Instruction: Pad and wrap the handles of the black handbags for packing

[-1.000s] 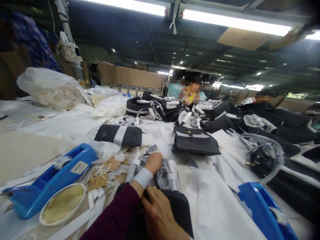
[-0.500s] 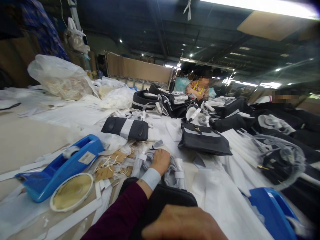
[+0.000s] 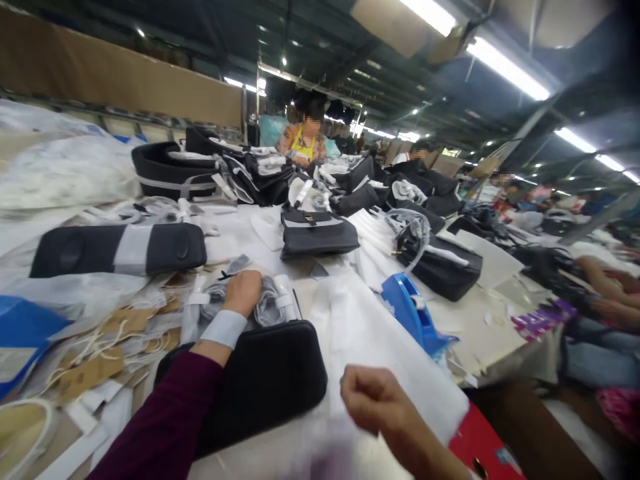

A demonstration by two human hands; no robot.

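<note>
My left hand (image 3: pixel 243 292) reaches forward over a black bag (image 3: pixel 260 380) lying right in front of me and rests, fingers curled down, on a pile of grey wrapped straps (image 3: pixel 270 303). What the fingers hold, if anything, is hidden. A white band sits on that wrist above a maroon sleeve. My right hand (image 3: pixel 380 403) hovers low in the foreground, off the black bag, loosely closed in a fist and blurred by motion. A white dust bag (image 3: pixel 360 333) lies flat just beyond it.
A blue tape dispenser (image 3: pixel 413 313) stands right of the white dust bag; another blue one (image 3: pixel 23 337) is at the left edge. Brown hang tags (image 3: pixel 95 360) lie left. Several black handbags (image 3: pixel 317 235) crowd the table. People work at the far end and on the right.
The view has swung to the right. My right hand has come off the black bag and moved right, now lifted and closed. My left hand stays on the grey straps.
</note>
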